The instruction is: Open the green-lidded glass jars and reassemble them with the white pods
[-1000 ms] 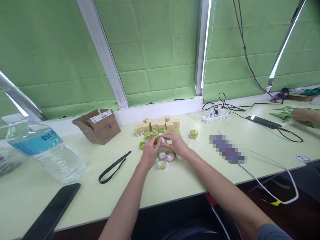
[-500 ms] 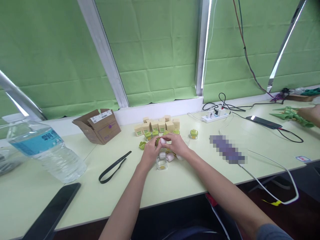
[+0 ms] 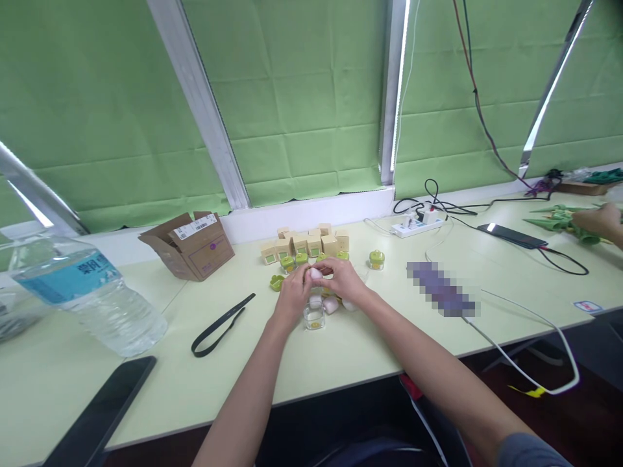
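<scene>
Pinkish-white piece (image 3: 316, 274) is held beyond the clear jar (image 3: 314, 318), pinched b/w fingertips of L hand (image 3: 293, 293) & R hand (image 3: 342, 277). Fingers hide most of it, so can't tell long axis or which way it points. Pale pink piece (image 3: 331, 305) sits on surface (image 3: 341, 363) just R of jar, green part (image 3: 277, 283) farther back to jar's L.

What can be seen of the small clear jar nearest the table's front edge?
The small, clear, squarish jar looks like glass or hard plastic, with a yellow mark low on its near side. It appears upright, lidless, on the pale cream table, nearer the camera than the bare hands, which seem not to touch it. Whether the pale pink rounded pieces behind touch it is unclear.
</scene>
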A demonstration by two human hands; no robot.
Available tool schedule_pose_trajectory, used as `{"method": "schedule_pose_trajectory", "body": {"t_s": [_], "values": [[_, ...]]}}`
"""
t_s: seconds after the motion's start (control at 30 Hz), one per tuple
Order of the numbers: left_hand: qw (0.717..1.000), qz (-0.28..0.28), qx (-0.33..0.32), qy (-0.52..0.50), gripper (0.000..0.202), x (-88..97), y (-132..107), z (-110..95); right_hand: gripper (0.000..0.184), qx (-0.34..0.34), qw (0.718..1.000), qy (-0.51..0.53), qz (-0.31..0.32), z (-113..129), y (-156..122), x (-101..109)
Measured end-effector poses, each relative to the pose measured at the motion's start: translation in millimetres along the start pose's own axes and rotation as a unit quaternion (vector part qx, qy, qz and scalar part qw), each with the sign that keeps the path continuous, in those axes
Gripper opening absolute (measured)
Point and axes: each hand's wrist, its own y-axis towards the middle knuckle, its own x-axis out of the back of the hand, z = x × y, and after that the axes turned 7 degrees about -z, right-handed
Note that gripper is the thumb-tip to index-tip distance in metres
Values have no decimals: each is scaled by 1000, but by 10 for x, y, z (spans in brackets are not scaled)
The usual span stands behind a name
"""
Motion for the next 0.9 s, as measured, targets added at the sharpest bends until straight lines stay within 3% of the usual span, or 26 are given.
{"method": "schedule_pose_trajectory", "body": {"t_s": [0.37,0.53,0.73,0.9], "values": [[994,-13,70,-88,34,90,-2,-93,35,43,999,-7,-1,-16,-9,0],[990,-5,58,-130,37,102,4,-116,36,69,998,3,-14,22,-15,12],[985,-47,60,-154,40,107,11,-126,41,49,999,-11,-22,78,-3,36],[973,-62,61,-212,41,112,15,-105,41,14,1000,22,15,99,0,31]]}}
